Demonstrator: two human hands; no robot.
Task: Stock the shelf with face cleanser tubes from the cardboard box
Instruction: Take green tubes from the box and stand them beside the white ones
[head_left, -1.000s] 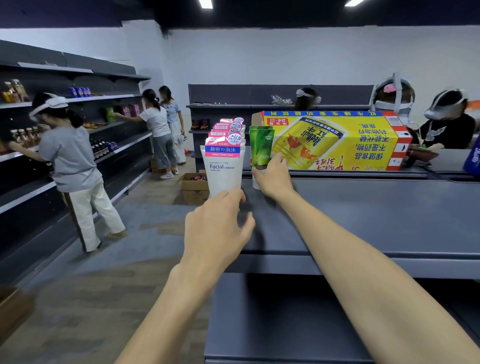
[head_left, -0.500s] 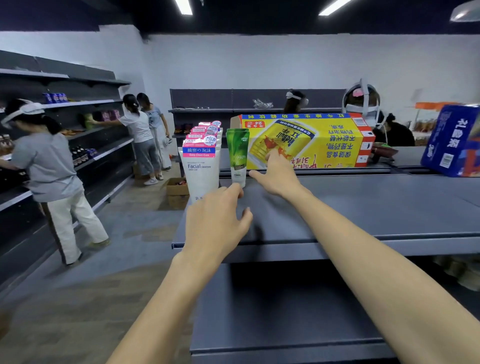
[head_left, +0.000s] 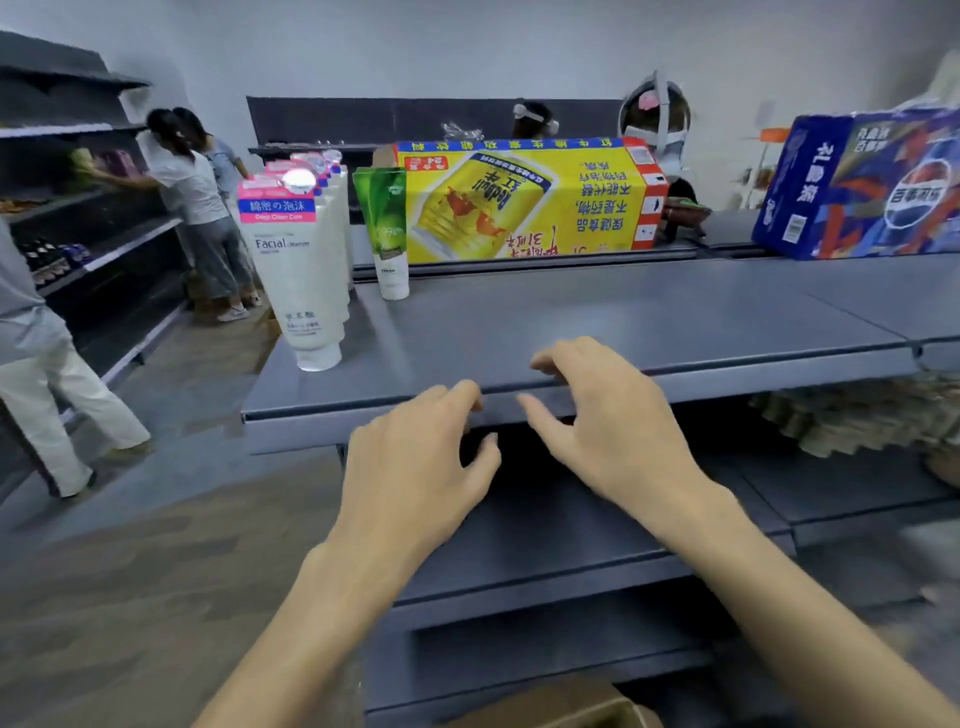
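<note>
Head view: a row of white facial cleanser tubes and one green tube stand on the top shelf at ten o'clock. Left hand and right hand hover empty, fingers loosely spread. The cardboard box at six o'clock likely holds more.

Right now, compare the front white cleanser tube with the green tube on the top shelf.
The front white tube is wider and taller; the green tube is slimmer. The white tube has a pink and blue header and leads a row of like tubes; the green tube stands alone, farther back, near the yellow box. Both stand upright, cap down, on the top shelf, untouched by either hand.
</note>
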